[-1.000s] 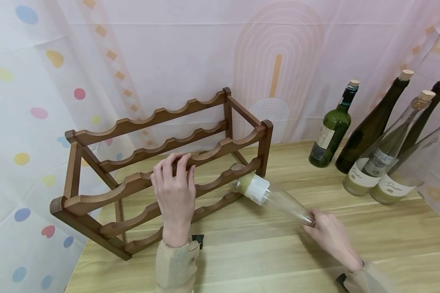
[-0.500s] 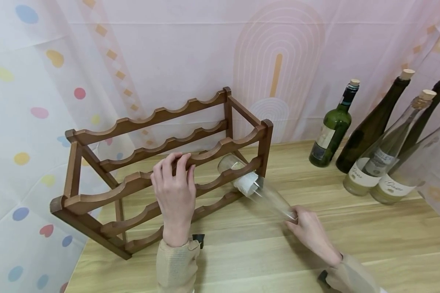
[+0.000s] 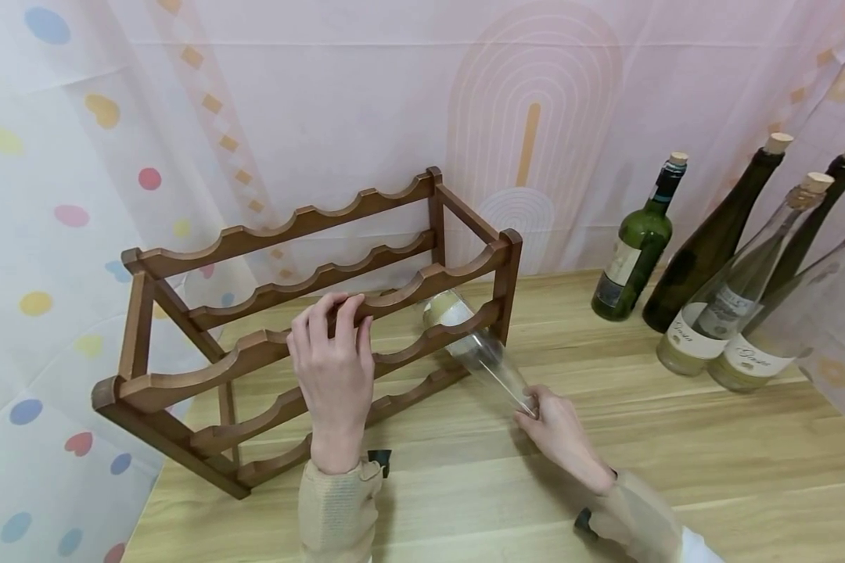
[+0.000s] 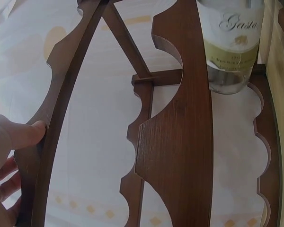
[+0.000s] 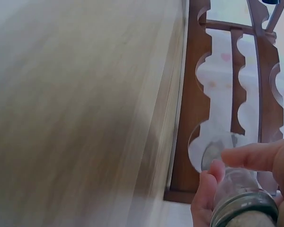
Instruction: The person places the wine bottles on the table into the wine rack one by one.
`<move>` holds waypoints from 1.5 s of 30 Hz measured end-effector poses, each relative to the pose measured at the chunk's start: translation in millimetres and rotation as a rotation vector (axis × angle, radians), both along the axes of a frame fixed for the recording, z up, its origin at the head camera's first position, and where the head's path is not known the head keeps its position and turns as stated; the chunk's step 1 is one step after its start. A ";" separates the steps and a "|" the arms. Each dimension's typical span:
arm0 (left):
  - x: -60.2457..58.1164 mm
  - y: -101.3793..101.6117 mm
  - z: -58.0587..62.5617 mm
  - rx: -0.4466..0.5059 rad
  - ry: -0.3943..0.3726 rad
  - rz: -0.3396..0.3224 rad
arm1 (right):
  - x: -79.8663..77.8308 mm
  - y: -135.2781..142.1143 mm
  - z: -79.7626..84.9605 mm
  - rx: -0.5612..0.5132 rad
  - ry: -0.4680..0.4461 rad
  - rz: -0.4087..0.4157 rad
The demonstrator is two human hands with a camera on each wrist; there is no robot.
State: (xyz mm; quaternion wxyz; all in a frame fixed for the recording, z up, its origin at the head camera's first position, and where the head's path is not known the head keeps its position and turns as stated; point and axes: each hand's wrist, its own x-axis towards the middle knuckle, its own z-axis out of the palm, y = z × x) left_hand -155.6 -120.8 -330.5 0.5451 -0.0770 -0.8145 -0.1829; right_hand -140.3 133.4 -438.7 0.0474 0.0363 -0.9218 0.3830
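Observation:
A brown wooden wine rack (image 3: 433,277) with scalloped rails stands on the table. My left hand (image 3: 332,360) grips its upper front rail; in the left wrist view the thumb (image 4: 35,134) lies on that rail. My right hand (image 3: 559,434) holds a clear glass wine bottle (image 3: 493,363) by the neck. The bottle points base first into the rack at its right end, passing below the middle front rail. Its white and green label shows behind that rail in the left wrist view. In the right wrist view the bottle's corked mouth (image 5: 246,213) faces the camera.
To the right stand a green bottle (image 3: 634,258), dark corked bottles (image 3: 711,242) and clear labelled bottles (image 3: 697,336), close together. A patterned curtain (image 3: 366,102) hangs behind the rack. The wood-grain table (image 3: 465,485) runs in front.
My right hand has moved left and slightly up, sliding the bottle deeper into the rack base first. The left hand has stayed on the upper rail.

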 end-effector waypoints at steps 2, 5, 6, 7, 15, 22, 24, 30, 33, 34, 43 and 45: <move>0.2 -0.3 -0.1 0.001 -0.002 -0.001 | -2.7 -5.1 0.0 -0.016 0.000 -0.002; 0.6 -0.6 -0.4 0.004 -0.004 -0.001 | -7.2 -12.6 -0.1 -0.032 -0.006 -0.004; 0.7 -0.8 -0.6 0.005 -0.004 0.000 | -8.7 -15.1 -0.2 -0.038 -0.011 -0.002; 0.8 -0.9 -0.6 0.006 -0.005 0.000 | -10.2 -17.6 -0.3 -0.048 -0.018 0.001; 0.3 -0.5 -0.3 0.007 0.005 -0.001 | -20.1 -33.0 -6.4 -0.102 -0.032 0.015; 0.3 -0.4 -0.3 0.009 0.010 0.000 | -27.5 -42.4 -9.3 -0.121 -0.064 0.016; 0.3 -0.3 -0.3 0.008 0.009 0.001 | -29.8 -44.6 -9.4 -0.113 -0.069 0.009; 0.1 -0.2 -0.4 0.013 0.009 -0.001 | -37.1 -50.7 -10.1 -0.081 -0.058 0.003; 0.0 -0.2 -0.4 0.014 0.011 -0.001 | -41.1 -53.8 -10.1 -0.080 -0.062 0.004; -0.1 -0.3 -0.4 0.014 0.012 -0.001 | -42.3 -55.1 -9.9 -0.088 -0.068 0.007; 0.1 -0.2 -0.4 0.013 0.012 -0.001 | -51.4 -60.9 -6.5 -0.109 -0.114 0.021; 0.1 -0.2 -0.3 0.012 0.012 -0.001 | -52.6 -61.3 -5.7 -0.109 -0.119 0.026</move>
